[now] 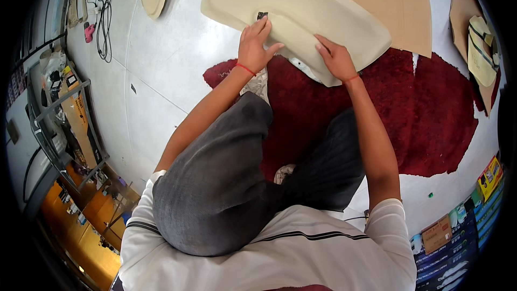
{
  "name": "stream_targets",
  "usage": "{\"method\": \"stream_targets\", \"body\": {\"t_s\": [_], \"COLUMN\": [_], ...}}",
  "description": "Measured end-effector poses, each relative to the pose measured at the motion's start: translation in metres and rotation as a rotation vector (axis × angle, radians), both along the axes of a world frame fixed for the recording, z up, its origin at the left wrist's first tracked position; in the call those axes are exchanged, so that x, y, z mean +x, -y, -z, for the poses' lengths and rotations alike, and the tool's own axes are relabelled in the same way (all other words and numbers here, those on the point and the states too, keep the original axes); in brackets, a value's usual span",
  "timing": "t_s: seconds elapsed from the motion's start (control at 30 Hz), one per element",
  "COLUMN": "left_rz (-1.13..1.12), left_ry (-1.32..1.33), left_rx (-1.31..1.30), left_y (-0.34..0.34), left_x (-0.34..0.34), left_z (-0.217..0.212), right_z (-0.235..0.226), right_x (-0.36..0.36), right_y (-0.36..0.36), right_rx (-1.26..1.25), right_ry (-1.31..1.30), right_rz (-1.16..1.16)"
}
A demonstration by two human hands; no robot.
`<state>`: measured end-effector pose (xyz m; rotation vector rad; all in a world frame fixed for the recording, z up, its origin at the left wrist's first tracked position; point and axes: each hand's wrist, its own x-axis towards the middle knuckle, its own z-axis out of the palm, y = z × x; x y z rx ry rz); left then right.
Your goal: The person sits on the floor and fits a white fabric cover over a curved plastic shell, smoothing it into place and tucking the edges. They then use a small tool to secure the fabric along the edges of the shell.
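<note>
A large beige moulded panel (pixel 344 21) with a curved outline and a raised ridge lies in front of me, tilted over a dark red carpet piece. My left hand (pixel 256 46) rests on its near side, fingers extended and thumb spread. Those fingertips touch a small black patch (pixel 262 15) on the panel. Farther right, my right hand (pixel 337 60) grips the panel near its lower edge, with thumb and forefinger close together on the surface; the other fingers are mostly hidden. A whitish part shows beneath the near edge, too covered to name.
The red carpet (pixel 436 124) spreads across the pale floor around my legs. Flat cardboard (pixel 398 5) lies behind the panel. A black cable (pixel 105 32) and a pink tool (pixel 89 31) are at far left, above a metal rack (pixel 64 97). Stacked boxes (pixel 447 248) stand at lower right.
</note>
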<state>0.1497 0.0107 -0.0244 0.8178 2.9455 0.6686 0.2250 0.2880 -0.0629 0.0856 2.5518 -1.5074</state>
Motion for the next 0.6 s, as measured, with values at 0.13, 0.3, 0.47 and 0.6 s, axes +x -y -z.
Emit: {"method": "stream_targets", "body": {"t_s": [0.13,0.3,0.47,0.6], "left_rz": [0.012,0.013,0.135,0.078], "left_ry": [0.004,-0.048,0.054,0.16], "left_rx": [-0.063,-0.155,-0.081,-0.097], "left_y": [-0.013,-0.01,-0.016,-0.018], "left_x": [-0.005,-0.01,-0.016,-0.015], "left_z": [0.007,0.002,-0.001,0.0], "right_z": [-0.006,-0.02,0.012,-0.009], "right_x": [-0.059,-0.069,0.021,0.026], "right_y": [0.064,0.107,0.03,0.026], "right_rx": [0.23,0.319,0.325,0.454], "right_ry": [0.046,-0.084,-0.274,-0.205], "right_rz": [0.031,0.212,0.163,0.133]}}
